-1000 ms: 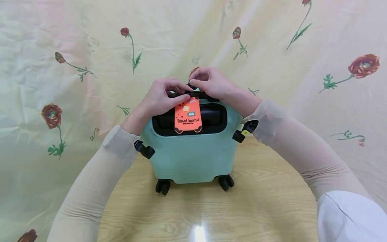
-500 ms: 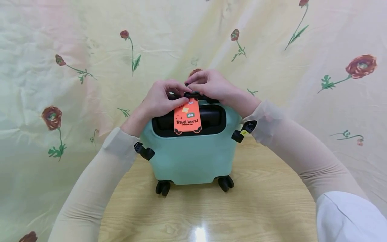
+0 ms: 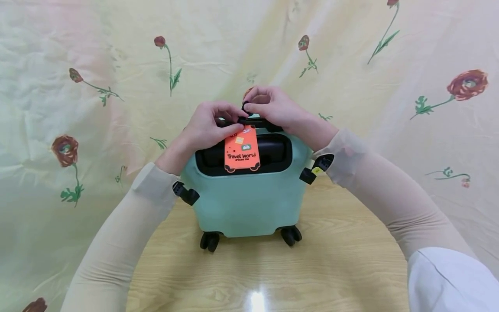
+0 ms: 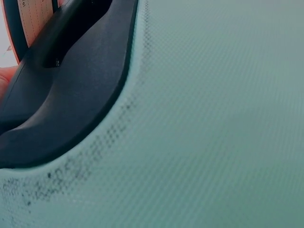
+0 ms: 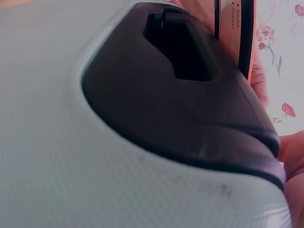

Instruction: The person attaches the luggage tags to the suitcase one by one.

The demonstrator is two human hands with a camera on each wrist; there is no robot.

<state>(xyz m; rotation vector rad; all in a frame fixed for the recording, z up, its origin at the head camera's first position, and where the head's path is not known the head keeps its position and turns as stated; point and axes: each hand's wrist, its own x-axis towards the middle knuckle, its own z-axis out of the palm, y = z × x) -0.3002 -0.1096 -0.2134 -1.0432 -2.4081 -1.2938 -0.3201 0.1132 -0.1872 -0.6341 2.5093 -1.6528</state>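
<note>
The orange luggage tag [image 3: 242,148] hangs over the black handle recess of the mint suitcase [image 3: 245,203], standing mid-tabletop [image 3: 343,268]. At the tag's 12 o'clock, the left hand [image 3: 208,125] pinches its top edge, while the right hand [image 3: 273,108] pinches its black strap loop [image 3: 244,106]. Flowered cloth [image 3: 78,86] hangs behind.

A round wooden counter [image 3: 343,268] fills the lower middle of the head view, with a bright glare spot near its bottom edge. Behind and around it hangs a pale yellow cloth [image 3: 97,52] printed with red flowers on green stems, creased in places.
</note>
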